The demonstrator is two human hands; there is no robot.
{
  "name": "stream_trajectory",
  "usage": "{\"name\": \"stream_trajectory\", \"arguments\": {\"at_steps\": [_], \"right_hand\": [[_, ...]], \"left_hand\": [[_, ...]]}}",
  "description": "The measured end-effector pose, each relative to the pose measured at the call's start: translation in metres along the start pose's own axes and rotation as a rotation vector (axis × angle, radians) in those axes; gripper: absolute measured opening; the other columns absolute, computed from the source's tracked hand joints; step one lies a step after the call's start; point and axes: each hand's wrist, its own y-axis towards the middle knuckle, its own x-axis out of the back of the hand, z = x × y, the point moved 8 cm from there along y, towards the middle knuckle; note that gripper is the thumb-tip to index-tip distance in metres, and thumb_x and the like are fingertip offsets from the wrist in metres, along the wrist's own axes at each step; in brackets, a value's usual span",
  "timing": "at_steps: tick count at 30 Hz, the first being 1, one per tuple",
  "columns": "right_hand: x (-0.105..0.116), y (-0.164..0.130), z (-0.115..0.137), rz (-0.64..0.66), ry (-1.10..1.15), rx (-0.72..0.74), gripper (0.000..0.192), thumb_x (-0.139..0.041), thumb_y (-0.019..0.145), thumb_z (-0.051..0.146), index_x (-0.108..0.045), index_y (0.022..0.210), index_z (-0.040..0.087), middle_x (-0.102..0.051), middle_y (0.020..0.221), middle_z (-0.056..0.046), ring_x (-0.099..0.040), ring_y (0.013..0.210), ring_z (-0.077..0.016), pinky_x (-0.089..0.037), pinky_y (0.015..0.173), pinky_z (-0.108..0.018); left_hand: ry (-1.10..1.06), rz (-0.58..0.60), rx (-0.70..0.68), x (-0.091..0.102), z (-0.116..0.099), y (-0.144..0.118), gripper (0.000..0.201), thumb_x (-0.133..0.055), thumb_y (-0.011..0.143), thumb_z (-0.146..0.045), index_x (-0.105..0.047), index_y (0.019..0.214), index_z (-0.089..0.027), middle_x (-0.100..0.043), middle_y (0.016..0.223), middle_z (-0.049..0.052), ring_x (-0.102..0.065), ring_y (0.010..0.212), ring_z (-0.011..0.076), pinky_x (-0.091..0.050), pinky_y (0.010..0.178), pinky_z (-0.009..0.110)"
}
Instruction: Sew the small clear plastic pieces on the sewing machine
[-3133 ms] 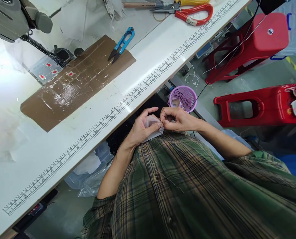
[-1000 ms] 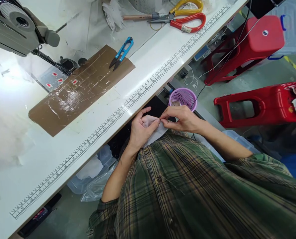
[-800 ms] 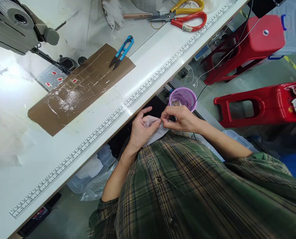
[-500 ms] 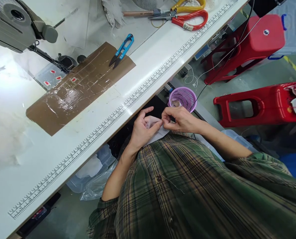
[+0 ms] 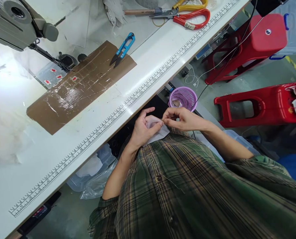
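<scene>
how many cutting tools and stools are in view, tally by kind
blue thread snips: 1
large scissors: 2, red-handled scissors and yellow-handled scissors
red plastic stools: 2, red stool and tipped red stool
total: 5

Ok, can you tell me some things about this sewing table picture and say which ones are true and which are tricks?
1. Both hands pinch the white cloth piece below the table edge. True: left hand and right hand meet on it.
2. The blue thread snips lie in the purple basket. False: they lie on the brown sheet on the table.
3. The red-handled scissors lie on the table. True.
4. The stools are green. False: red.
</scene>
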Motion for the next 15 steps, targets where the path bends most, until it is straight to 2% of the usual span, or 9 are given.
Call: {"name": "stream_trajectory", "arguments": {"at_steps": [4,7,10,12,15], "right_hand": [[0.008,0.003,-0.005,-0.004,0.244,0.031,0.018,-0.061,0.089,0.024,-0.062,0.105,0.015,-0.07,0.092,-0.004,-0.063,0.077,-0.0119,-0.049,0.066,-0.024],[0.002,0.004,-0.005,0.093,0.378,0.042,0.021,-0.063,0.088,0.023,-0.063,0.107,0.015,-0.071,0.1,-0.005,-0.066,0.089,-0.0133,-0.053,0.079,-0.027],[-0.005,0.002,-0.009,0.165,0.453,-0.005,0.031,-0.072,0.083,0.025,-0.062,0.111,0.016,-0.071,0.106,-0.006,-0.067,0.098,-0.015,-0.054,0.087,-0.03],[-0.009,0.0,-0.013,0.182,0.475,-0.056,0.035,-0.077,0.079,0.026,-0.062,0.109,0.015,-0.072,0.104,-0.006,-0.067,0.093,-0.0145,-0.054,0.085,-0.029],[-0.014,-0.004,-0.019,0.212,0.471,-0.155,0.029,-0.077,0.079,0.034,-0.063,0.094,0.013,-0.073,0.084,-0.003,-0.067,0.073,-0.0114,-0.053,0.066,-0.023]], "left_hand": [[-0.101,0.021,0.06,-0.002,0.003,0.001,0.067,-0.081,0.073,-0.03,-0.048,0.128,-0.013,-0.071,0.077,0.0,-0.066,0.069,0.0139,-0.052,0.071,0.026],[-0.2,0.016,0.099,-0.003,0.006,0.001,0.07,-0.084,0.07,-0.029,-0.049,0.127,-0.012,-0.071,0.077,0.001,-0.067,0.068,0.0132,-0.052,0.069,0.025],[-0.269,-0.006,0.115,-0.002,0.007,0.0,0.071,-0.085,0.069,-0.03,-0.048,0.128,-0.012,-0.072,0.08,0.003,-0.069,0.07,0.0143,-0.054,0.071,0.025],[-0.294,-0.021,0.11,-0.001,0.006,-0.001,0.071,-0.084,0.07,-0.031,-0.048,0.128,-0.012,-0.074,0.082,0.004,-0.069,0.07,0.0147,-0.055,0.07,0.025],[-0.322,-0.03,0.099,-0.002,0.004,-0.003,0.066,-0.082,0.073,-0.032,-0.048,0.127,-0.013,-0.075,0.087,0.007,-0.071,0.069,0.0156,-0.056,0.068,0.026]]}}
